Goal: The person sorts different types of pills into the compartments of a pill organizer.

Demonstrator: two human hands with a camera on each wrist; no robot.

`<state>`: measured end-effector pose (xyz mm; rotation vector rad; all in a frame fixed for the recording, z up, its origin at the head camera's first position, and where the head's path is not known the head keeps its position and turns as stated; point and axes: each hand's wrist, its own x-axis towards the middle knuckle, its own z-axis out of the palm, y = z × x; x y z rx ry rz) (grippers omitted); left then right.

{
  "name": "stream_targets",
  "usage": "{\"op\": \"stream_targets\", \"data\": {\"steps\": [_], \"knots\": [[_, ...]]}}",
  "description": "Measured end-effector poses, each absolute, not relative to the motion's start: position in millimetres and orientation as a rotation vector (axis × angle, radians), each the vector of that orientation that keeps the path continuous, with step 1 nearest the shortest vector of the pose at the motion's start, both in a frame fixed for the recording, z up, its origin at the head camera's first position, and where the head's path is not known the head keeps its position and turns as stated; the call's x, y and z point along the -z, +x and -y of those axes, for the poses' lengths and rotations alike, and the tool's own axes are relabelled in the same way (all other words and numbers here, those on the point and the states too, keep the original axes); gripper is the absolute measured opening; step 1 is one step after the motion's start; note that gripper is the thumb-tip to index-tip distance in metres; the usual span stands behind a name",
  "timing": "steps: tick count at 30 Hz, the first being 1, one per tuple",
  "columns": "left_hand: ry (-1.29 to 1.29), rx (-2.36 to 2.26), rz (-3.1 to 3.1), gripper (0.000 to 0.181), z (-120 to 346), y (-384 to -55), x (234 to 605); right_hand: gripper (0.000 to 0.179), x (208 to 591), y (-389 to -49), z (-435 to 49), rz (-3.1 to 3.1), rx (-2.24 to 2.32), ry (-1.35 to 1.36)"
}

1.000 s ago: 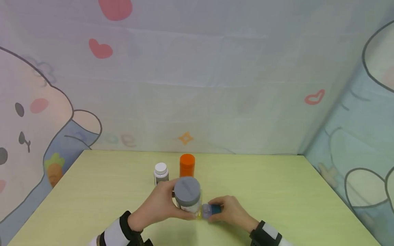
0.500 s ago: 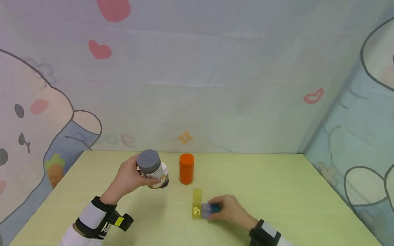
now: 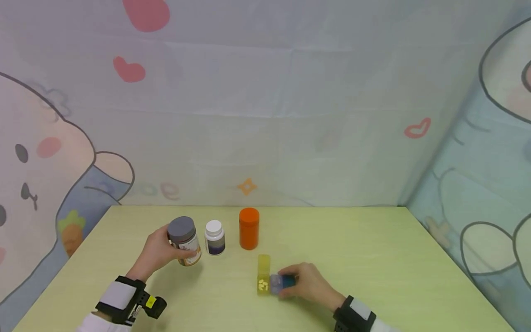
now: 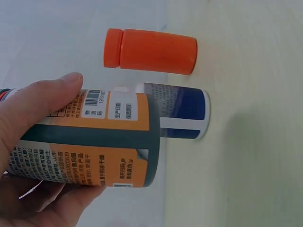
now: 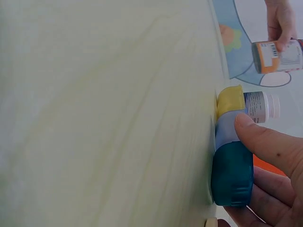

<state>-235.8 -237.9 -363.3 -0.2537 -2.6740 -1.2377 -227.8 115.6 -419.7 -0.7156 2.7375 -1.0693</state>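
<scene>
My left hand [image 3: 155,253] grips a pill bottle with a grey lid [image 3: 185,240]. In the left wrist view its orange and dark green label [image 4: 90,151] shows between thumb and fingers. The right wrist view has this bottle [image 5: 279,56] raised off the table. My right hand [image 3: 309,286] holds the teal end of a small pill organizer [image 3: 275,283] on the table, thumb on the lavender section in the right wrist view. The organizer's yellow compartment [image 3: 263,265] has its lid up, with several pale pills [image 3: 263,285] inside.
A white-capped bottle [image 3: 215,240] stands just right of the held bottle. An orange bottle [image 3: 249,230] is upright further right, behind the organizer. The pale yellow table [image 3: 352,249] ends at a printed cloth backdrop [image 3: 332,152].
My left hand has carried the grey-lidded bottle left from over the pill organizer, past the white-capped bottle, uncovering the yellow compartment. My right hand keeps its place on the organizer.
</scene>
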Motion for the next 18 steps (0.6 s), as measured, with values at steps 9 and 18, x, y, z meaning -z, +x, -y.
{"op": "stream_targets", "data": {"steps": [9, 18], "knots": [[-0.212, 1.201, 2.690, 0.062, 243, -238, 386, 0.049, 420, -227, -116, -2.735, 1.066, -0.704], [-0.194, 1.171, 2.699, 0.064, 248, -245, 403, 0.050, 421, -225, -116, -2.741, 1.083, -0.701]]}}
